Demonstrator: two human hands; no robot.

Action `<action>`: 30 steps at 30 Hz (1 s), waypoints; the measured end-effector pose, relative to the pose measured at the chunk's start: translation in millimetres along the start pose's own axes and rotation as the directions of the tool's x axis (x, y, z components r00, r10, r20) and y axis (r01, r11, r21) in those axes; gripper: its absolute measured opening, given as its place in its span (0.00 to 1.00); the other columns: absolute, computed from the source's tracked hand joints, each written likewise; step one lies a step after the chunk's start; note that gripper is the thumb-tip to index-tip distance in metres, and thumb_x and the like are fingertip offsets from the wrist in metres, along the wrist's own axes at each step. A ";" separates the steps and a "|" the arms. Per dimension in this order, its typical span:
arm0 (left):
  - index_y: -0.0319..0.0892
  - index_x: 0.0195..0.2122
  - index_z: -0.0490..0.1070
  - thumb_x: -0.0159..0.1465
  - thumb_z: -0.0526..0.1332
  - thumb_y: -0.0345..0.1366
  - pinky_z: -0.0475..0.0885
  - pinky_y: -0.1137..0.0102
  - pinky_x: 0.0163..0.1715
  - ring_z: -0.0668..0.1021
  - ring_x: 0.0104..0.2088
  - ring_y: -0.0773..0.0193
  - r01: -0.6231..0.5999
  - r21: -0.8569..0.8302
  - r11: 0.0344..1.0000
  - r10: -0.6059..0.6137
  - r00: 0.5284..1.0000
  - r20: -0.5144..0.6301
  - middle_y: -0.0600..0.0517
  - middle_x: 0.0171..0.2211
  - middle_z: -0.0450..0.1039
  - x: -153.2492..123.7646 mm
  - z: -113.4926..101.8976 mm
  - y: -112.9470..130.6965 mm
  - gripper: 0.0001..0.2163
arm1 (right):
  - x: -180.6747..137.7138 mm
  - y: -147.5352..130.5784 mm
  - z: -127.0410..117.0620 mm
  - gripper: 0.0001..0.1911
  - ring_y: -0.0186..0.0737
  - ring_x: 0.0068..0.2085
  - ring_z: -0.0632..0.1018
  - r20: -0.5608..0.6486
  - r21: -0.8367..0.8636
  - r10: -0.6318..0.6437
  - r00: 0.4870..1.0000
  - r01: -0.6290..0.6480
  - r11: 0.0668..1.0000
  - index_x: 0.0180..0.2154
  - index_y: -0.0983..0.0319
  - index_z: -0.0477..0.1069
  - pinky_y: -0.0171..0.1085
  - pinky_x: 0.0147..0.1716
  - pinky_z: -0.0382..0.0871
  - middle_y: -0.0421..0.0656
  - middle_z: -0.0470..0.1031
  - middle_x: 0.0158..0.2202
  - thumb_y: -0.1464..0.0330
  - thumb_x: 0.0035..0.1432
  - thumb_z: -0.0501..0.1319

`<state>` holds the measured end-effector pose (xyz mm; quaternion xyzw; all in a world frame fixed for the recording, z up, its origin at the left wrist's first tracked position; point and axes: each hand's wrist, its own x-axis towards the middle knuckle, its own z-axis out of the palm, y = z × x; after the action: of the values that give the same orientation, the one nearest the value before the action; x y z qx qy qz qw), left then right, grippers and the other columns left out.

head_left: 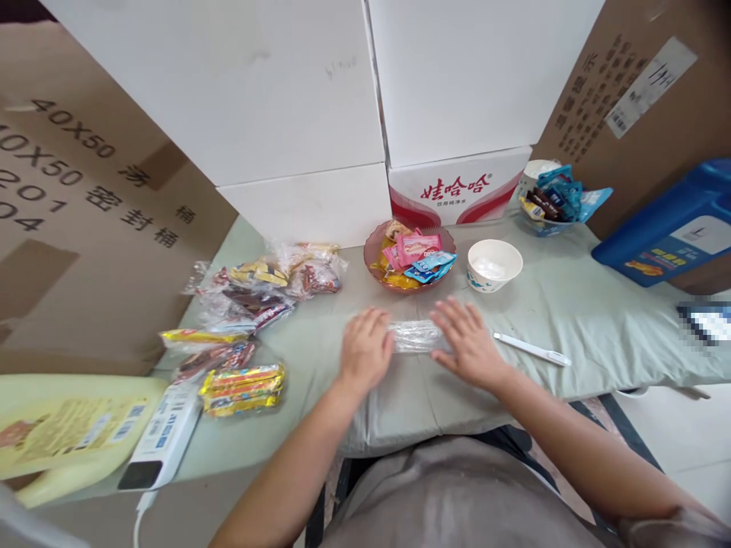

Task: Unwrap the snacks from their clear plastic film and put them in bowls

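Note:
A clear plastic bag [412,336] lies flat on the pale green cloth [571,312], just in front of me. My left hand [365,352] rests palm down on its left end, fingers together and stretched out. My right hand [469,342] lies flat on its right end, fingers spread. Both hands press the bag against the table. Behind the bag stands a reddish glass bowl [374,243] holding pink, blue and yellow snack packets.
A white paper bowl [494,264] stands right of the glass bowl, a white pen [532,349] near my right hand. Wrapped snacks [268,285] pile at the left with yellow packets [243,388]. White boxes [297,99], cardboard cartons and a blue container [668,228] ring the table.

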<state>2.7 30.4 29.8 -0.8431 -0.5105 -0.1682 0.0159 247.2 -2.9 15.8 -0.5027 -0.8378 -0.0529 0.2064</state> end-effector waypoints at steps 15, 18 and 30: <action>0.41 0.55 0.70 0.68 0.51 0.39 0.67 0.51 0.52 0.70 0.54 0.47 0.048 -0.001 0.999 -0.047 0.996 0.077 0.39 0.53 0.69 -67.8 1.0 7.1 0.18 | -113.7 -12.2 -22.3 0.30 0.52 0.57 0.68 0.185 0.054 -0.063 0.981 0.054 0.997 0.62 0.64 0.60 0.50 0.54 0.58 0.54 0.68 0.59 0.59 0.61 0.59; 0.43 0.55 0.69 0.67 0.55 0.39 0.70 0.54 0.51 0.71 0.51 0.51 -0.129 -0.214 0.968 0.163 0.975 0.150 0.42 0.52 0.69 -67.2 4.8 59.6 0.17 | -119.0 -26.0 -29.4 0.19 0.44 0.43 0.72 0.149 0.185 -0.050 0.988 0.022 0.982 0.51 0.60 0.70 0.44 0.44 0.63 0.48 0.75 0.45 0.76 0.58 0.55; 0.45 0.63 0.57 0.65 0.60 0.40 0.58 0.49 0.63 0.60 0.66 0.50 -0.237 -0.717 0.656 0.472 0.870 0.144 0.41 0.62 0.62 -83.4 12.9 67.6 0.26 | -66.7 -23.5 -91.0 0.12 0.37 0.39 0.77 0.303 0.679 -0.123 0.945 -0.124 0.724 0.40 0.60 0.70 0.36 0.39 0.71 0.43 0.76 0.36 0.77 0.58 0.53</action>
<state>29.5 -70.7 2.4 -0.8890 -0.2315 -0.1977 -0.3420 280.8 -96.1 74.7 -0.3915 -0.8190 0.3463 0.2366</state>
